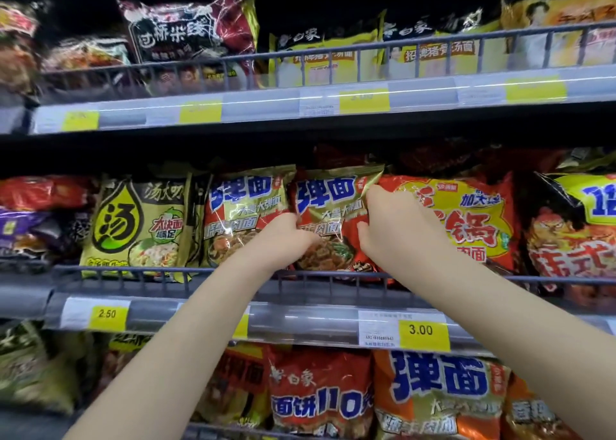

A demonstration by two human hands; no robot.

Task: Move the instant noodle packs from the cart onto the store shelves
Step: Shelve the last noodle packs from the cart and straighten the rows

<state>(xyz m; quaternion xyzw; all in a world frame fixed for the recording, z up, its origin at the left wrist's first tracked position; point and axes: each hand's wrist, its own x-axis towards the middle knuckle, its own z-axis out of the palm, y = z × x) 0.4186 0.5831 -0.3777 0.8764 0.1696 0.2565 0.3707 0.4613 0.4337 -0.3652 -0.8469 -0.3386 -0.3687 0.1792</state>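
1. Both hands are closed on one red and gold noodle pack [333,219] standing on the middle shelf: the left hand [286,236] pinches its left edge at about 9 o'clock, fingers curled round the wrapper, and the right hand [383,226] clasps the right edge at about 3 o'clock, with one fingertip up by the top corner
2. Left of it, at 9 o'clock, stands a matching pack [246,219], touching or very nearly so, and further left a green and yellow pack [140,226]
3. At 3 o'clock from the held pack is a red and yellow pack [466,219], which the right forearm crosses
4. The pack's foot sits behind the wire rail [133,269] at 6 o'clock, so it looks nearly placed
5. To finish well, I'd say push it back evenly with both hands, keep it upright and face out, level with its twin, and let go only once the bottom rests behind the rail
6. Hard to tell: the cart is out of sight, the pack's lower corners are covered by the hands, what stands behind it is dark, and the upper shelf [266,103] labels are too blurred to read
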